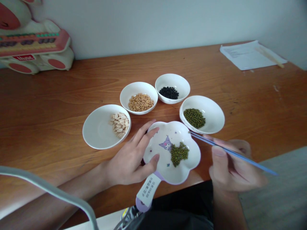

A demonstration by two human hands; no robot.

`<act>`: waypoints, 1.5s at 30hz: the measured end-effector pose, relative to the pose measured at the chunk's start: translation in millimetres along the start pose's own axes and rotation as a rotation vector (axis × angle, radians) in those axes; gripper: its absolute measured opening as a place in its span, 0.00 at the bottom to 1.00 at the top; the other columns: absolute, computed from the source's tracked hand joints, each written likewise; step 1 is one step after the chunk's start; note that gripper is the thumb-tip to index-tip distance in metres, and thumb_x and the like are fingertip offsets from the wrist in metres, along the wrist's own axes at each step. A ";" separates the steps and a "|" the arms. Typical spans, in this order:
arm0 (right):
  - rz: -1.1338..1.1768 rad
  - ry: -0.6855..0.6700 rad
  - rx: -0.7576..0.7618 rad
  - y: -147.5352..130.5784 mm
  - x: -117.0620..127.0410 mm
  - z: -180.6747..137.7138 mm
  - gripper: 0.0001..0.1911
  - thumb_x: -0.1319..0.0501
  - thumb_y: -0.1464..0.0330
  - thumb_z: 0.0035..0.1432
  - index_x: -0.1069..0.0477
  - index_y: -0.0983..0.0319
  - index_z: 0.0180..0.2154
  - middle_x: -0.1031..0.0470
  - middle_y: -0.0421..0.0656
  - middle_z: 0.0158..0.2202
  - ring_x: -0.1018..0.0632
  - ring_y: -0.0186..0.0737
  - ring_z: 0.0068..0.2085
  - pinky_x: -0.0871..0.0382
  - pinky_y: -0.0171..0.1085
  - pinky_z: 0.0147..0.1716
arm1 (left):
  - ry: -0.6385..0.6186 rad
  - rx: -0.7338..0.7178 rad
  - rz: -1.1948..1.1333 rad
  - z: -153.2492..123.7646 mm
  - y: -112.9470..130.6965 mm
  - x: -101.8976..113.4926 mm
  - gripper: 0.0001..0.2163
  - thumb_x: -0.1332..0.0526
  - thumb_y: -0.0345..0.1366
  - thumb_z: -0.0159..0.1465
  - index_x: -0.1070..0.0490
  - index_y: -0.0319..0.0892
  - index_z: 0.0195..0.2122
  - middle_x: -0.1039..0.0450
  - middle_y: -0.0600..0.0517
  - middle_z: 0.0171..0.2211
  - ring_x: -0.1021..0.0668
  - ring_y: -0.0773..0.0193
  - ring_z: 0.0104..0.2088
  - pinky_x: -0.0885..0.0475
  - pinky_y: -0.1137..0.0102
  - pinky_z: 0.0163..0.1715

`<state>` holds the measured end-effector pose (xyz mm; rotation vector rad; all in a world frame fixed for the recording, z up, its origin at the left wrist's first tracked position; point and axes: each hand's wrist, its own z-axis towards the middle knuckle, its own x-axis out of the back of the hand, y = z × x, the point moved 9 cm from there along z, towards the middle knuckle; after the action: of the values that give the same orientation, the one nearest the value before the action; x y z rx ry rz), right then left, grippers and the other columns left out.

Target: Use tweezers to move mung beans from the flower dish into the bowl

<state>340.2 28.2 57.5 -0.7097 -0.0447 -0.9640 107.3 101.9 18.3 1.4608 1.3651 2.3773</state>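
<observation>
My left hand (130,158) grips the left rim of a flower-shaped white plate (189,166) with a purple handle; thumb on its inside, fingers along the edge. A small heap of green mung beans (178,154) lies on that plate beside a cartoon print. My right hand (233,166) is closed on a pair of blue chopsticks (230,151), their tips pointing left at the rim of a white bowl of green mung beans (211,110).
Three more white bowls stand in an arc on the wooden table (59,105): peanuts (98,127), yellow soybeans (139,92), black beans (172,83). A pink-and-white toy (33,48) sits at the back left, papers (249,54) at the back right.
</observation>
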 end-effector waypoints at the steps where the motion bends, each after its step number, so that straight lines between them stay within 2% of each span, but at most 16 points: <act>1: -0.018 0.115 -0.041 4.0 8.5 -1.5 0.17 0.29 0.75 0.64 0.15 0.52 0.52 0.12 0.39 0.40 0.18 0.40 0.33 0.25 0.39 0.30 | -0.002 0.001 0.002 -0.1 0.2 0.0 0.34 0.40 0.38 0.77 0.56 0.44 0.79 0.53 0.32 0.80 0.41 0.40 0.80 0.35 0.43 0.77; 2: -0.030 0.209 -0.092 8.7 14.5 -3.2 0.14 0.29 0.73 0.66 0.14 0.54 0.51 0.12 0.40 0.40 0.16 0.41 0.34 0.23 0.40 0.31 | -0.003 0.003 0.005 -0.1 0.4 0.1 0.34 0.40 0.38 0.78 0.57 0.44 0.79 0.53 0.33 0.80 0.41 0.40 0.80 0.35 0.43 0.77; 4: -0.028 0.305 -0.223 20.4 17.9 -5.3 0.09 0.30 0.69 0.68 0.14 0.58 0.49 0.12 0.43 0.42 0.13 0.43 0.37 0.19 0.42 0.37 | -0.004 0.007 0.009 0.2 0.5 0.4 0.34 0.40 0.38 0.77 0.57 0.45 0.79 0.53 0.33 0.80 0.40 0.39 0.80 0.35 0.43 0.77; 6: -0.002 0.316 -0.312 28.4 15.5 -5.7 0.10 0.30 0.66 0.69 0.14 0.59 0.50 0.12 0.44 0.43 0.12 0.45 0.40 0.17 0.45 0.41 | -0.004 0.007 0.006 0.6 0.7 0.7 0.34 0.40 0.38 0.77 0.56 0.45 0.79 0.53 0.33 0.80 0.40 0.39 0.80 0.35 0.43 0.77; 8: 0.041 0.293 -0.302 28.0 14.0 -4.6 0.10 0.30 0.67 0.70 0.15 0.57 0.51 0.12 0.43 0.44 0.13 0.45 0.40 0.17 0.44 0.41 | -0.006 0.006 0.002 0.9 0.8 0.7 0.33 0.40 0.37 0.78 0.56 0.45 0.79 0.53 0.33 0.80 0.39 0.39 0.79 0.35 0.43 0.77; 10: 0.083 0.216 -0.208 19.8 11.5 -2.1 0.11 0.31 0.71 0.69 0.15 0.56 0.51 0.12 0.42 0.42 0.13 0.42 0.37 0.19 0.42 0.36 | -0.007 0.005 0.002 0.7 0.6 0.6 0.33 0.41 0.38 0.78 0.56 0.45 0.78 0.53 0.33 0.80 0.40 0.40 0.80 0.35 0.44 0.77; 12: 0.088 0.055 -0.084 7.6 2.7 0.9 0.13 0.31 0.75 0.66 0.15 0.56 0.49 0.12 0.40 0.39 0.15 0.40 0.34 0.23 0.40 0.31 | -0.009 0.007 0.004 0.4 0.2 0.3 0.33 0.41 0.38 0.78 0.56 0.45 0.79 0.53 0.34 0.80 0.40 0.41 0.80 0.35 0.44 0.77; 15: 0.073 -0.226 0.085 -10.0 -17.8 2.3 0.14 0.29 0.77 0.62 0.17 0.57 0.47 0.12 0.40 0.40 0.17 0.39 0.33 0.24 0.40 0.31 | -0.009 0.003 0.004 0.3 0.0 0.2 0.33 0.40 0.38 0.78 0.55 0.45 0.79 0.54 0.34 0.80 0.41 0.40 0.80 0.35 0.44 0.77; 18: 0.112 -0.367 0.174 -20.1 -29.7 3.3 0.15 0.29 0.78 0.61 0.20 0.59 0.47 0.11 0.41 0.41 0.16 0.39 0.34 0.22 0.42 0.34 | -0.006 0.000 0.001 0.9 0.3 0.8 0.33 0.40 0.37 0.78 0.55 0.46 0.78 0.54 0.34 0.80 0.41 0.40 0.80 0.35 0.43 0.77; 28: 0.105 -0.403 0.110 -14.2 -34.1 2.3 0.18 0.30 0.79 0.61 0.19 0.55 0.49 0.11 0.40 0.43 0.15 0.42 0.35 0.20 0.44 0.35 | -0.001 0.004 -0.007 3.6 2.9 2.2 0.33 0.39 0.36 0.76 0.53 0.46 0.78 0.52 0.34 0.80 0.39 0.39 0.79 0.36 0.45 0.77; 45: 0.107 -0.423 0.142 -17.3 -38.0 5.7 0.16 0.30 0.79 0.62 0.20 0.56 0.49 0.11 0.41 0.41 0.16 0.41 0.35 0.21 0.43 0.35 | -0.002 -0.012 -0.001 4.5 4.6 3.3 0.32 0.40 0.36 0.77 0.53 0.45 0.77 0.53 0.33 0.80 0.39 0.40 0.79 0.35 0.45 0.77</act>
<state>306.2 53.1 58.3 -0.7663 -0.4376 -0.6882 110.5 103.5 24.5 1.4594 1.3479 2.3784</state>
